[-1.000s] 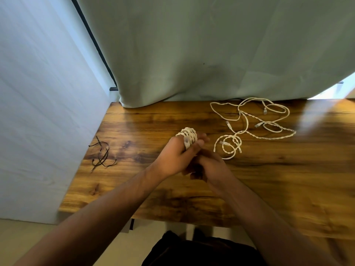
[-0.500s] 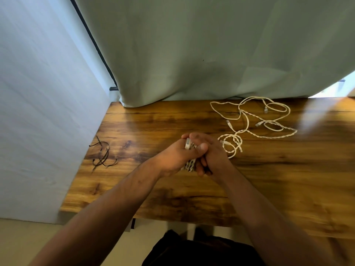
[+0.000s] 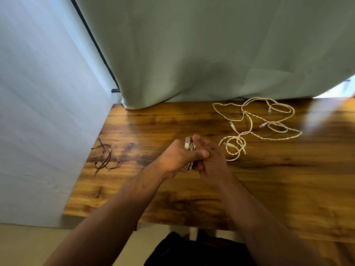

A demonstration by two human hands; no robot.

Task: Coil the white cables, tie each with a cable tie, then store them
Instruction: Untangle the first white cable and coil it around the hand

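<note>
- The black cable ties [image 3: 104, 159] lie in a small heap at nine o'clock from the hands, near the left edge of the table [image 3: 278, 189]. One has to be fetched soon, so it is best to free only one hand for that reach.
- The left hand [image 3: 175, 157] is clamped on the coiled cable [image 3: 189, 148], fingers curled round it and thumb laid across. A firm, even squeeze should stop the loops from springing apart.
- The coil sits above the table's middle, and a plug end sticks out at its twelve o'clock. I judge that end should be tucked in before tying.
- The right hand [image 3: 212, 162] closes on the coil from three o'clock, its fingers partly hidden.
- More loose white cables [image 3: 249, 123] sprawl at two o'clock, untied, apart from the hands.
</note>
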